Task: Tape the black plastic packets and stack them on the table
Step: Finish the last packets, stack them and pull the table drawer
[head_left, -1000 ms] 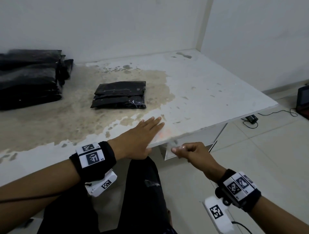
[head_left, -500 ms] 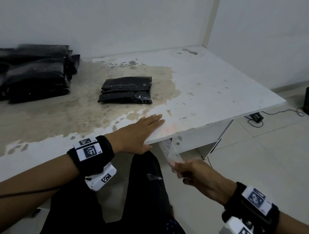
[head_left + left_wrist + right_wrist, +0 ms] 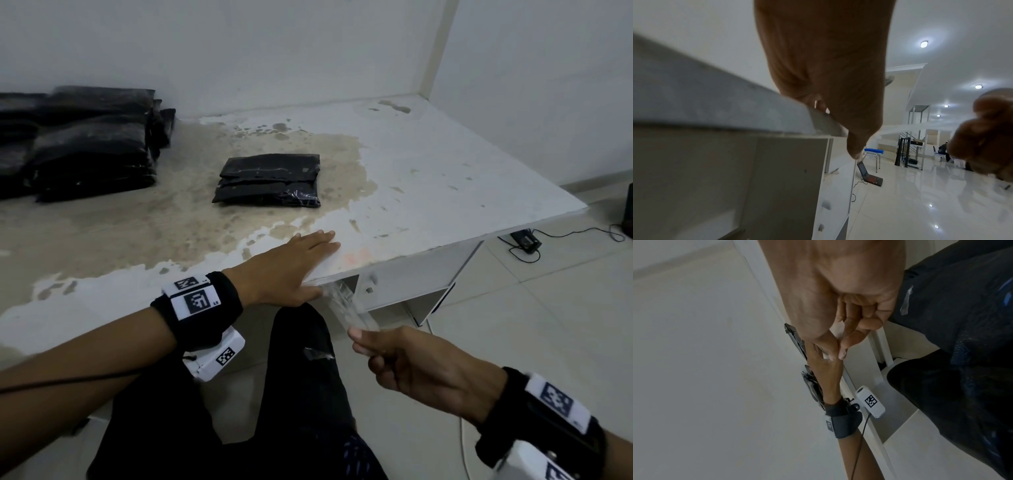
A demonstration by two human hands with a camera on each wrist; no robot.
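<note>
One stained worktop (image 3: pixel 428 178), white, wide. Far left against the wall, a stack (image 3: pixel 85 144) of black packets; near the middle, well apart, a lone packet (image 3: pixel 267 181), flat, soft and glossy, probably light and slippery, best taken by its edges. Left hand (image 3: pixel 291 270) flat on the front edge, fingers straight, thumb at the edge beside the tape. Right hand (image 3: pixel 411 363) pinching a clear tape strip (image 3: pixel 349 308), thin, limp, likely to stick to itself.
</note>
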